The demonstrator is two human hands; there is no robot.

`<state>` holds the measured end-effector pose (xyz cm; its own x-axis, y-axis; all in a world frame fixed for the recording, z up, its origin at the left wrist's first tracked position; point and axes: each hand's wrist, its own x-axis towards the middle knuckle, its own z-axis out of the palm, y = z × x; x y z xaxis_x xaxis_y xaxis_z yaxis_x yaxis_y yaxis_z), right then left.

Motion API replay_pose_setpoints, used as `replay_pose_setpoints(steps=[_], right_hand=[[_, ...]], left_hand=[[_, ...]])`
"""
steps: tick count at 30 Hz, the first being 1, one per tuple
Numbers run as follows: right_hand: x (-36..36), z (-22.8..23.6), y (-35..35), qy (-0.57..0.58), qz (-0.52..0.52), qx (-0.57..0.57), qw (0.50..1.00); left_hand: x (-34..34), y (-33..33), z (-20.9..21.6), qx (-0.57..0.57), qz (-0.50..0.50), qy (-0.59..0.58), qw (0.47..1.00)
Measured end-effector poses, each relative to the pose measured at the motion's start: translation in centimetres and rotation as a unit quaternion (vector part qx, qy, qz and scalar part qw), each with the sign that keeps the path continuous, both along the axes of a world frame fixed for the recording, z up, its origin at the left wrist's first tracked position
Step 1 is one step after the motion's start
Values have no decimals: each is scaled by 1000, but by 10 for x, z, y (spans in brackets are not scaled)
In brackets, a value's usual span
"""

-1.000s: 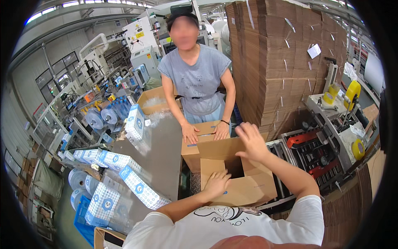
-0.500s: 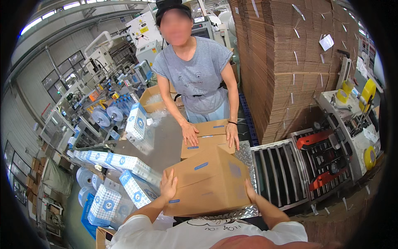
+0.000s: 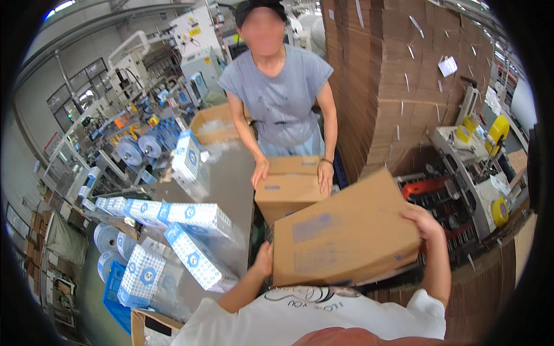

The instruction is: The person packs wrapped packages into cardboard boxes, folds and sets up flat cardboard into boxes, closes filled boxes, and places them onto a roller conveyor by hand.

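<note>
A closed brown cardboard box (image 3: 347, 237) is tilted in front of my chest, its right side higher than its left. My left hand (image 3: 264, 259) presses against its left side, partly hidden by the box. On the upper right edge lies my right hand (image 3: 424, 221), fingers curled over the cardboard. Between them the two hands hold the box. Just beyond it stands a second cardboard box (image 3: 291, 185), with a co-worker's two hands resting on its top. Blue smudged print marks the side of my box that faces me.
A grey worktable (image 3: 231, 173) carries a row of blue-and-white packs (image 3: 190, 216) at the left. A tall stack of flattened cardboard (image 3: 398, 86) rises at the right. Nearby is a machine with yellow tape rolls (image 3: 497, 135). A blue crate (image 3: 115, 294) stands low at left.
My box has turned and moved to the right, its right side lifted. My hands moved with it. The co-worker's hands stay on the second box.
</note>
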<state>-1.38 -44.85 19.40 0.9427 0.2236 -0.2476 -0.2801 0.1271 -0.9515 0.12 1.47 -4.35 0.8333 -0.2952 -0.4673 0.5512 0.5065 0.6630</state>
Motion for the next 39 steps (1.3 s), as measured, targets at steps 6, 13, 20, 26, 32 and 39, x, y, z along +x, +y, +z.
replay_pose_setpoints(steps=[6,13,20,26,32,39], right_hand=[[-25,-119,221,-75,463,-319,823],[-9,-104,20,-306,89,-719,618],[-100,-284,-4,-40,-13,-272,962],[-70,-314,59,-7,-22,-140,990],[13,-247,127,-96,516,-584,620],[117,-63,407,-502,294,-334,742]], left_hand=[[27,-67,89,271,-98,-139,947],[48,-39,37,411,-73,-279,865],[-29,19,-154,702,1,-29,711],[-15,4,-67,882,-132,-302,338],[-13,161,147,734,-372,-485,298],[-26,276,140,725,-355,-533,252]])
